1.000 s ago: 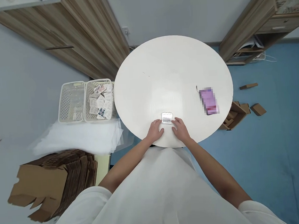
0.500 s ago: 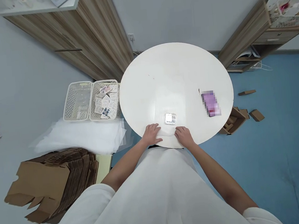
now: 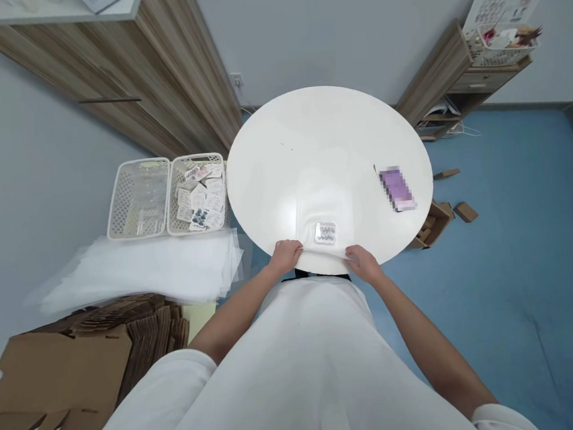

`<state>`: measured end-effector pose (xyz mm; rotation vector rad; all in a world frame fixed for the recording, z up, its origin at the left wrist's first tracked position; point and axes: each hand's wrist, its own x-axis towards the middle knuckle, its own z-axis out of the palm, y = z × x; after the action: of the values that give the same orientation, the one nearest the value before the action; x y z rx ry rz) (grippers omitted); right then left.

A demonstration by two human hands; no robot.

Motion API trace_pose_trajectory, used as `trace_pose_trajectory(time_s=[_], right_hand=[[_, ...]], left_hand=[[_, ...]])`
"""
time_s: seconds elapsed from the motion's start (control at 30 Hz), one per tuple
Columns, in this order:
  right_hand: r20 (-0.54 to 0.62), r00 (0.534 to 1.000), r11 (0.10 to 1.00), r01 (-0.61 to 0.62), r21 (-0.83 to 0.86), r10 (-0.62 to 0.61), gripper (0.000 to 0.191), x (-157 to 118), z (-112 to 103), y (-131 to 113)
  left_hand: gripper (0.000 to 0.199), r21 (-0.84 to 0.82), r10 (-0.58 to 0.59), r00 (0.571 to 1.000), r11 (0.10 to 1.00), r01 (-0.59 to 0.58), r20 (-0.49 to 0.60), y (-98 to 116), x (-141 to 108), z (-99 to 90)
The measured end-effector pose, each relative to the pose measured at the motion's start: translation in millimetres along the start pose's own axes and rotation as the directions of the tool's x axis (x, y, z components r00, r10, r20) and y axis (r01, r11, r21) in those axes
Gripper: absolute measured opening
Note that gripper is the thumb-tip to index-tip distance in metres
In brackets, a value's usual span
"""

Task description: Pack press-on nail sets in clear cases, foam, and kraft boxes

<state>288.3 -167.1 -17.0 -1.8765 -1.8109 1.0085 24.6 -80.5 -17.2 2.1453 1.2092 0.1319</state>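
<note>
A thin, whitish, translucent packing sheet (image 3: 323, 249) lies on the white round table, its near edge raised off the surface. My left hand (image 3: 286, 256) is closed on the left corner of that edge. At the right corner, my right hand (image 3: 365, 262) pinches the same sheet between thumb and fingers. A small clear plastic case (image 3: 325, 233) rests flat on the sheet, between and just beyond my hands. Rows of small dark shapes show inside it.
The round table (image 3: 273, 176) carries a pixelated purple item (image 3: 397, 189) on its right. To the left stand a white basket of cards (image 3: 199, 199), another basket of clear plastic pieces (image 3: 145, 200), stacked white sheets (image 3: 145, 267) and folded cardboard boxes (image 3: 74, 367). A carton (image 3: 432, 224) sits at right.
My hands have moved slightly apart and lifted the sheet's near edge, which lay flatter before. The clear case remains on the sheet. The whole view has shifted a little.
</note>
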Motion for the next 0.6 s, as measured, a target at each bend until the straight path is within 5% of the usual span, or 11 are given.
trace_pose_trajectory(time_s=[0.17,0.4,0.5,0.6], right_hand=[[-0.083,0.945,0.948,-0.311,0.071,0.316,0.030,24,-9,-3],[-0.226,0.901,0.913,-0.399,-0.088,0.371,0.026,51,3,-5],[-0.371,0.907,0.932,-0.294,-0.211,0.201,0.037,52,14,-3],[-0.419,0.908,0.925,-0.168,-0.341,0.011,0.037,52,20,-2]], left_hand=[[0.023,-0.099,-0.141,0.988,0.986,0.134,-0.068,1,22,-7.0],[0.018,0.082,-0.283,0.946,0.951,0.298,-0.157,7,48,-3.9],[0.027,0.240,-0.118,0.961,0.954,0.180,-0.251,12,47,0.7],[0.036,0.362,0.179,0.975,0.925,-0.120,-0.134,20,44,5.5]])
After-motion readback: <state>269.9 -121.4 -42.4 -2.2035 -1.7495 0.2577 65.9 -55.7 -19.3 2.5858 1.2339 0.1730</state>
